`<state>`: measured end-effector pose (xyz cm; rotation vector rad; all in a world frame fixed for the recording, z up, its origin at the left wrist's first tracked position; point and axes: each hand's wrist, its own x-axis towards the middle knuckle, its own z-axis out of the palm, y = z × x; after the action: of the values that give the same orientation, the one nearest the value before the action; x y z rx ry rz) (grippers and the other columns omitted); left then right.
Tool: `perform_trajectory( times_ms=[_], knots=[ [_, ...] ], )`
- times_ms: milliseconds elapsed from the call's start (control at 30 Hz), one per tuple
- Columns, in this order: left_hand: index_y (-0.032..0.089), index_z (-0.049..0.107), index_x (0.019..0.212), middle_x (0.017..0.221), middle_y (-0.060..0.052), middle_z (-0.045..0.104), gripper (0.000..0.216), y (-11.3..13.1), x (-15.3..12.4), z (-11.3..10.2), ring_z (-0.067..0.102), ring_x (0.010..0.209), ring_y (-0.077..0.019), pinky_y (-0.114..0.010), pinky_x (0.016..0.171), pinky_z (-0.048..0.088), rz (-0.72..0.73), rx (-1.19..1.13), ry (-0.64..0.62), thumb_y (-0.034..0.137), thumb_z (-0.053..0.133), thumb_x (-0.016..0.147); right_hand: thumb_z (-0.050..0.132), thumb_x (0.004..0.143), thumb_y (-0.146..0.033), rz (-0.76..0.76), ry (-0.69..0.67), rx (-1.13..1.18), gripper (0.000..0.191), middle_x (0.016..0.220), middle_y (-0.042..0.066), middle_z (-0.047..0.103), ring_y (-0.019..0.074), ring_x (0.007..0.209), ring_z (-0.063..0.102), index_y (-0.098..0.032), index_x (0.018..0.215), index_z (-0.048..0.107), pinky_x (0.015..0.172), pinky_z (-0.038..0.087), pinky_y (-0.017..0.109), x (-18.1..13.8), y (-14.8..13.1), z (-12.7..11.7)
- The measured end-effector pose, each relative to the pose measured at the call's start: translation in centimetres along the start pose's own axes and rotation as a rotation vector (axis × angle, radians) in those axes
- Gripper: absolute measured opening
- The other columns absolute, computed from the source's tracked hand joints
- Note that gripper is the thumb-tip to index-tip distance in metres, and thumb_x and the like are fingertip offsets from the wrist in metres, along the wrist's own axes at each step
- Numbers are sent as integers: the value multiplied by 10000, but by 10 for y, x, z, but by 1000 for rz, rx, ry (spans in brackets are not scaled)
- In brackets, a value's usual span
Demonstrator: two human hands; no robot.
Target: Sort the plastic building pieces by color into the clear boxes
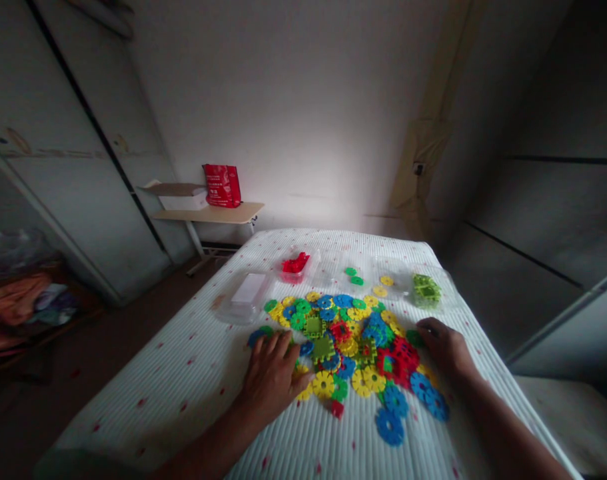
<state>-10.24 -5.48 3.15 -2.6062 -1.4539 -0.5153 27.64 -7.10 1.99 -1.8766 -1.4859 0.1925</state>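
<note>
The pile of plastic pieces (350,340), flat toothed discs and squares in blue, yellow, green and red, lay on the striped white cover (183,373) directly ahead of you, between your two hands. Its long axis ran left to right across your view, with loose blue discs (390,427) trailing toward you on the right side. Your left hand (273,373) rested palm down on the pile's left edge, fingers spread over several pieces and pinching nothing visible. Your right hand (440,347) touched the pile's right edge with fingers curled; in the dim light it could not be determined whether it gripped a piece. Both hands were in contact, the left lying further into the pile. Beyond the pile, away from you, stood a tray of red pieces (296,265), a tray of green squares (426,290) and a tray with a white insert (248,293). A side table (208,215) carrying a red bag (222,185) stood against the wall.
</note>
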Motion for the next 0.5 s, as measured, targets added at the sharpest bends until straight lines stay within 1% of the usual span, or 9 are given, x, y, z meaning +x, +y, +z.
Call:
perform_trajectory(
  times_ms=[33,100,133,200,267,333,367,433,500],
  knots=[
    [227,644,1043,1244,-101,570,339,-1,-1,-1,487,1142,-303,-507,977,330,-8,0,5,446,575,793,455,745,-434,-2,1,-1,296,767,45,706,204,688,639,-209,766,647,625,476,281,0,0,0],
    [230,622,1103,1264,-103,556,364,-2,-2,-2,480,1153,-301,-521,995,312,22,-20,17,429,561,804,464,741,-435,-1,7,-6,288,766,42,706,203,680,637,-213,763,646,622,475,281,0,0,1],
    [240,592,1161,1287,-99,541,403,-1,-2,-3,469,1168,-298,-523,1006,304,69,-40,20,427,558,806,471,735,-437,4,8,-9,281,761,39,705,200,668,635,-217,758,645,619,474,281,0,0,1],
    [274,512,1264,1342,-73,499,474,2,-1,-5,432,1213,-287,-521,1034,280,216,-87,4,411,556,812,481,727,-441,14,9,-14,273,749,32,704,195,650,631,-224,753,644,613,471,280,0,0,2],
    [324,454,1308,1392,-30,450,488,9,2,-7,385,1263,-268,-515,1066,247,367,-122,-37,364,546,831,479,725,-443,22,12,-15,276,737,30,703,194,645,631,-224,747,644,607,468,278,0,-1,2],
    [369,426,1316,1409,4,428,478,16,6,-8,364,1284,-245,-517,1087,213,436,-131,-62,320,528,852,469,727,-444,22,17,-14,284,731,31,703,195,646,632,-221,744,645,604,466,277,0,-2,2],
    [377,424,1313,1403,10,434,470,19,9,-7,369,1281,-235,-517,1092,203,435,-129,-64,314,523,858,465,727,-442,23,19,-15,287,731,33,703,195,649,633,-220,740,645,604,466,277,0,-3,2],
    [367,446,1291,1359,6,478,431,22,14,-4,395,1259,-220,-516,1097,191,390,-125,-49,334,517,867,457,729,-440,22,14,-13,289,740,37,704,199,665,637,-218,737,642,610,469,278,-1,-4,1],
    [336,512,1218,1286,-5,537,357,22,16,0,427,1224,-218,-529,1098,172,319,-123,-12,385,518,865,457,731,-438,19,9,-10,288,752,42,705,201,679,640,-217,739,641,617,470,278,-1,-6,0]
  ],
)
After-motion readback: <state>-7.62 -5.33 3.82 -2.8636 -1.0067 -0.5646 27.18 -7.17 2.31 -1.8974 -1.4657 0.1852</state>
